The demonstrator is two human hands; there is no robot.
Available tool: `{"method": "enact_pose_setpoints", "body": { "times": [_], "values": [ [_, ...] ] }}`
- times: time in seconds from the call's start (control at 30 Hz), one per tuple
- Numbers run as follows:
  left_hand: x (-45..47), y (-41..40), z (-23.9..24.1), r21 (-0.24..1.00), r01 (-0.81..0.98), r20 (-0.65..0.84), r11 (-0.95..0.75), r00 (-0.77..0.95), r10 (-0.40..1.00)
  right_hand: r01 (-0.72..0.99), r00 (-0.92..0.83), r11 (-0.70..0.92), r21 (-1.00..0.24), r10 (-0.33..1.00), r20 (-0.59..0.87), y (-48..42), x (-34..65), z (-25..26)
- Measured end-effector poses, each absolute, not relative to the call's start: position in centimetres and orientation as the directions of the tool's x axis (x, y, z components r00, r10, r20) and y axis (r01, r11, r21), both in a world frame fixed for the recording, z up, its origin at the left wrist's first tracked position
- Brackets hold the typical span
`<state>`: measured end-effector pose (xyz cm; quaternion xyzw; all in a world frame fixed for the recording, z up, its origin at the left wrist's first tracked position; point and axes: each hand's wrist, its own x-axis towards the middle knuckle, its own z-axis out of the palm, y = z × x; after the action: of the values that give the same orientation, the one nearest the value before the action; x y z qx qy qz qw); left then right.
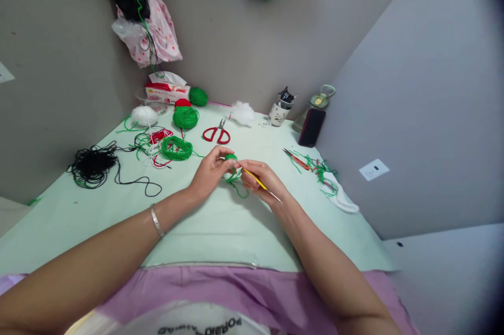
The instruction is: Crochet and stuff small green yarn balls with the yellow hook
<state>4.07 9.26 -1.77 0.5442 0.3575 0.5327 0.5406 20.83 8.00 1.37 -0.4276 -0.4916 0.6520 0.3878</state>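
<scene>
Over the middle of the table, my left hand [213, 171] pinches a small green crochet piece [231, 157]. My right hand [263, 180] is closed on a crochet hook [255, 178] with a yellow grip, its metal end pointing back towards my wrist. The other end of the hook meets the green piece, but my fingers hide the exact contact. Loose green yarn tails [238, 188] hang between and below both hands. To the left lies a loose coil of green yarn [177, 148], with a strand running towards my left hand.
Red-handled scissors [217, 133] lie beyond my hands, near white stuffing [242, 113]. At left are a black yarn tangle [94, 165], a green yarn ball [186, 116] and a tissue box [167, 92]. Orange snips [298, 160], yarn scraps and a propped phone [312, 127] are at right.
</scene>
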Motion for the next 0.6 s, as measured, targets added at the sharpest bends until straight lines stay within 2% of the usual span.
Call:
{"method": "enact_pose_setpoints", "body": {
  "times": [0.2, 0.37, 0.43, 0.5, 0.6],
  "values": [
    [4.3, 9.7, -1.9, 0.975, -0.147, 0.191, -0.167, 0.163, 0.968, 0.033, -0.182, -0.017, -0.999, 0.983, -0.023, 6.1, 19.1, 1.1],
    [4.2, 9.7, -1.9, 0.964, -0.109, 0.257, -0.244, 0.126, 0.958, 0.302, -0.176, 0.221, -0.928, 0.969, 0.173, 4.9, 18.3, 0.6],
    [4.0, 9.6, -1.9, 0.957, -0.09, 0.286, -0.277, 0.118, 0.951, 0.257, -0.213, 0.19, -0.948, 0.967, 0.136, 5.3, 18.5, 0.7],
    [3.8, 9.5, -1.8, 0.949, -0.065, 0.314, -0.308, 0.109, 0.943, 0.093, -0.292, 0.058, -0.994, 0.956, 0.028, 6.0, 19.0, 0.9],
    [3.5, 9.5, -1.8, 0.935, -0.018, 0.355, -0.355, 0.097, 0.93, -0.08, -0.448, -0.141, -0.987, 0.889, -0.091, 7.0, 20.0, 1.3]
  ]
}}
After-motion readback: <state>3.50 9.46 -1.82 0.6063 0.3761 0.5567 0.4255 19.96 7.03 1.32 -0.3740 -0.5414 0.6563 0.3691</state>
